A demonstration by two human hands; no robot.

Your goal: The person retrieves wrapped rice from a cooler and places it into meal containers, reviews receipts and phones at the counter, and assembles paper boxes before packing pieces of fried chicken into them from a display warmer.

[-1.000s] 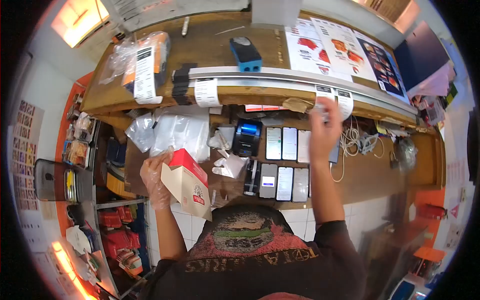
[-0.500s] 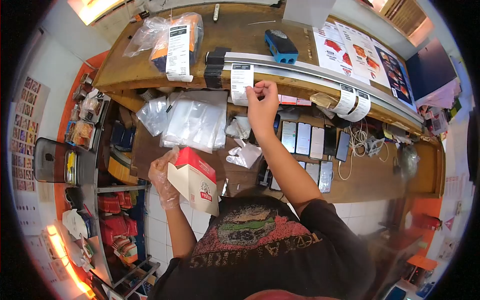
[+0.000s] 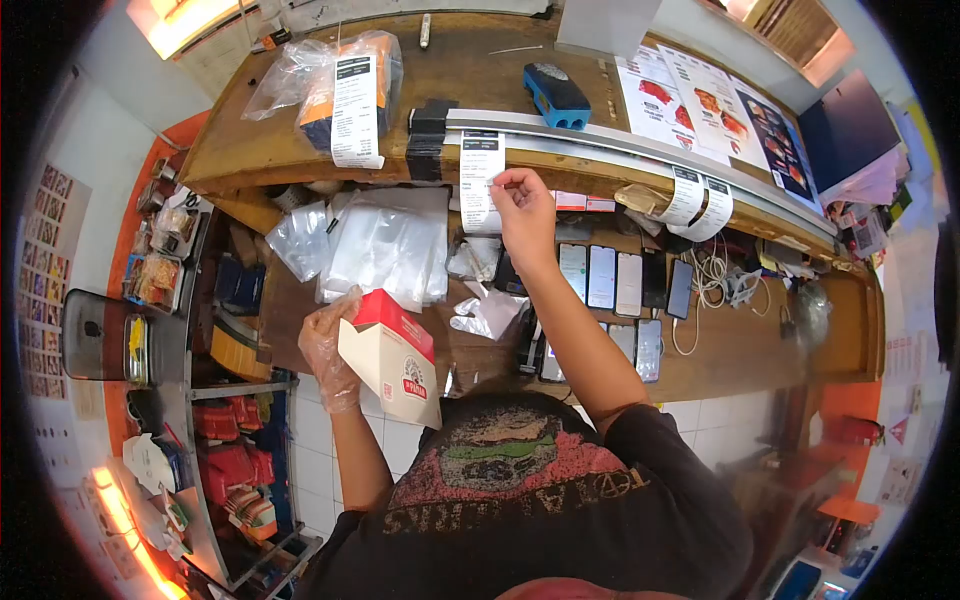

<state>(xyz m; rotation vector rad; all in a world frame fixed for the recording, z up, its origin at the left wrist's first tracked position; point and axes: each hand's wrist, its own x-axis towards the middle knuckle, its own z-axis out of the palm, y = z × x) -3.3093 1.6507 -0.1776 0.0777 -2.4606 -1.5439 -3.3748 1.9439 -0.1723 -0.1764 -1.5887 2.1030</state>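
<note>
My left hand (image 3: 330, 350), in a clear plastic glove, is closed on a red and cream takeaway box (image 3: 393, 370) with a printed logo, held tilted in front of my chest. My bare right hand (image 3: 528, 215) is raised to the shelf edge. Its thumb and fingers pinch the right edge of a printed receipt (image 3: 480, 195), which hangs from the metal rail (image 3: 560, 140). Below that receipt lie a crumpled plastic glove (image 3: 487, 312) and a stack of clear plastic bags (image 3: 385, 245).
Several phones (image 3: 628, 285) lie on the lower counter beside tangled white cables (image 3: 712, 275). More receipts (image 3: 712, 208) hang at the right. On the upper shelf are a bagged orange package (image 3: 318, 100) with a receipt, a blue and black device (image 3: 556, 97) and printed menus (image 3: 715, 110).
The pinched receipt now hangs lower, with more of its printed length showing. My right hand stays at its edge. The box has barely moved in my left hand.
</note>
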